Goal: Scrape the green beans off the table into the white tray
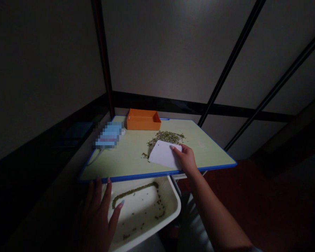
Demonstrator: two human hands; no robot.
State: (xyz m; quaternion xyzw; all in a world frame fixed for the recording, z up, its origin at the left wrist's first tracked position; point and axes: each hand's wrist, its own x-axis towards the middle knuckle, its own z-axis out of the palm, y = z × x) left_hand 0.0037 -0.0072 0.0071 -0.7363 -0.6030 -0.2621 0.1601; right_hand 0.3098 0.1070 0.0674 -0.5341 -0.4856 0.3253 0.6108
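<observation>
While the near left is taken up by the left hand, its fingers spread and nothing seen clasped in it, the thumb is held over the inside of the white tub. Whether the rim is pressed by the palm cannot be told. Inside the tub, green grains are gathered in a band along the far side, with others scattered on the floor. The tub is set below the near edge of the table; if it were steadied well under that edge, fewer grains would probably be lost in the gap.

On the table, near its middle, the white card is grasped at its right end by the right hand, the thumb laid on top and the fingers mostly hidden. The card is held just on the near side of the loose pile, part of which may be covered by it. For good control, its edge would best be kept low and level, small amounts being moved with light, even pressure, so that nothing is flicked aside. The stray grains at the card's left would need a separate, gentle pass.

At the far left, an orange box is placed upright, well apart from the card; a blurred blue thing is seen nearer, by the left edge.
</observation>
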